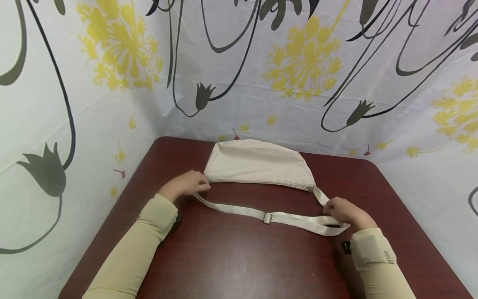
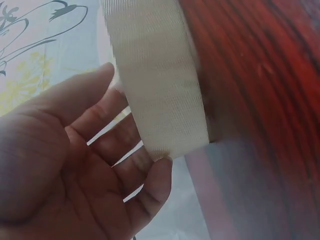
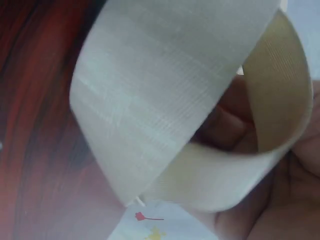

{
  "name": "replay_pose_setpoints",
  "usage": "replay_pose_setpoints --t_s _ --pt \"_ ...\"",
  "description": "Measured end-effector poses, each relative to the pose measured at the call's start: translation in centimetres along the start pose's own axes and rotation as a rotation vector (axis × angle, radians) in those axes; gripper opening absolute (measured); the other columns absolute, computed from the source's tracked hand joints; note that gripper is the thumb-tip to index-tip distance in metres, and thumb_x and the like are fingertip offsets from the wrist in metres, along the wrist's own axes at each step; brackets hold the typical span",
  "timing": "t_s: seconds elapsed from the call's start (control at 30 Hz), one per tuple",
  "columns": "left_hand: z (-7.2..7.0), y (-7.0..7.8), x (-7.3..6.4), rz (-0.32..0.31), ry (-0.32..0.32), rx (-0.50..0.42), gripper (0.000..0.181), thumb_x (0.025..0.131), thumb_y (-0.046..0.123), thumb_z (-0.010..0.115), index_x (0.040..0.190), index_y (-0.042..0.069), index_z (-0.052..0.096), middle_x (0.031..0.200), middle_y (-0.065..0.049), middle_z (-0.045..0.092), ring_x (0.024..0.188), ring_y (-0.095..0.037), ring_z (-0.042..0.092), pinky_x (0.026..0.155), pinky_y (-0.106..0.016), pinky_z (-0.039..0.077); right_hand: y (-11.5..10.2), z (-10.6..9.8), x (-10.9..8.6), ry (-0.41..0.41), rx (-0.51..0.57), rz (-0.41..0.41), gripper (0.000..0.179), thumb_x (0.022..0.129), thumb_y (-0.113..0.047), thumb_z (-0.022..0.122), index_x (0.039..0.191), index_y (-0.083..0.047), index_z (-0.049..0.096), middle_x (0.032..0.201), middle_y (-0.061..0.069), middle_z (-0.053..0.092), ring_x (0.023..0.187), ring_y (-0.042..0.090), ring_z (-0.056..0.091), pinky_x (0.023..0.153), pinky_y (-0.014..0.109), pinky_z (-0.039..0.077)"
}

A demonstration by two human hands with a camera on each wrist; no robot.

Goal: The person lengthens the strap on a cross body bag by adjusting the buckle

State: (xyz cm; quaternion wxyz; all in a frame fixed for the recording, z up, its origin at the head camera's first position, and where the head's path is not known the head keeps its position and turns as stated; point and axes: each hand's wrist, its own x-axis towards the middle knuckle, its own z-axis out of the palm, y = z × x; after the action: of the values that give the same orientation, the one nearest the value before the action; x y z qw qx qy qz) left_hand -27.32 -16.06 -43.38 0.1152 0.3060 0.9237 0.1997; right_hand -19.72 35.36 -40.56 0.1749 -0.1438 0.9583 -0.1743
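Observation:
A cream shoulder bag [image 1: 257,164] lies near the back of the dark red table, its zip edge facing me. Its webbing strap [image 1: 235,209] runs in a curve in front of it, with a metal slider [image 1: 267,218] partway along. At the bag's left corner my left hand [image 1: 186,185] holds the strap; in the left wrist view, its fingers [image 2: 160,185] curl behind the webbing [image 2: 155,75]. My right hand [image 1: 343,211] grips the strap near the right end, where it doubles back into a loop. The right wrist view shows the twisted strap [image 3: 145,95] covering most of the fingers.
The table [image 1: 239,265] has rounded back corners and stands against white cloth walls [image 1: 239,83] printed with yellow flowers and grey stems. Both forearms, in pale yellow sleeves [image 1: 127,253], reach in from the front.

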Motion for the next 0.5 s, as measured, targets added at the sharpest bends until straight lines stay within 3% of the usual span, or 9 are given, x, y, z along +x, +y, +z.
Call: replay_pose_setpoints --t_s 0.1,0.2,0.27,0.5 --pt "0.0 0.1 0.0 -0.017 0.000 0.010 0.013 0.099 0.019 0.067 0.102 0.010 0.076 0.100 0.000 0.072 0.090 -0.015 0.064 0.083 -0.037 0.052 0.0 -0.1 -0.3 -0.056 0.029 0.044 0.018 0.088 0.005 0.065 0.105 0.010 0.067 0.096 0.017 0.066 0.079 0.021 0.057 0.069 0.038 0.050" --pt "0.0 0.1 0.1 -0.036 -0.015 -0.007 0.012 0.095 0.018 0.073 0.104 0.010 0.075 0.098 0.000 0.072 0.091 -0.017 0.065 0.082 -0.036 0.053 0.1 -0.1 -0.5 -0.111 0.075 0.102 0.033 0.083 0.001 0.075 0.111 0.011 0.060 0.101 0.018 0.058 0.085 0.029 0.055 0.073 0.041 0.049" --pt "0.1 0.1 0.2 -0.036 -0.022 -0.015 0.013 0.094 0.019 0.075 0.104 0.010 0.074 0.098 0.000 0.072 0.092 -0.018 0.066 0.082 -0.036 0.053 0.2 -0.1 -0.5 -0.124 0.053 0.113 0.042 0.081 -0.003 0.081 0.114 0.010 0.059 0.108 0.021 0.056 0.098 0.034 0.055 0.080 0.044 0.050" --pt "0.2 -0.2 0.2 -0.033 -0.031 -0.036 0.013 0.094 0.021 0.074 0.103 0.011 0.075 0.097 0.001 0.071 0.092 -0.016 0.066 0.082 -0.035 0.053 1.1 0.1 -0.2 -0.098 -0.037 0.025 0.053 0.079 -0.011 0.084 0.120 0.012 0.059 0.119 0.029 0.056 0.113 0.045 0.053 0.090 0.053 0.047"
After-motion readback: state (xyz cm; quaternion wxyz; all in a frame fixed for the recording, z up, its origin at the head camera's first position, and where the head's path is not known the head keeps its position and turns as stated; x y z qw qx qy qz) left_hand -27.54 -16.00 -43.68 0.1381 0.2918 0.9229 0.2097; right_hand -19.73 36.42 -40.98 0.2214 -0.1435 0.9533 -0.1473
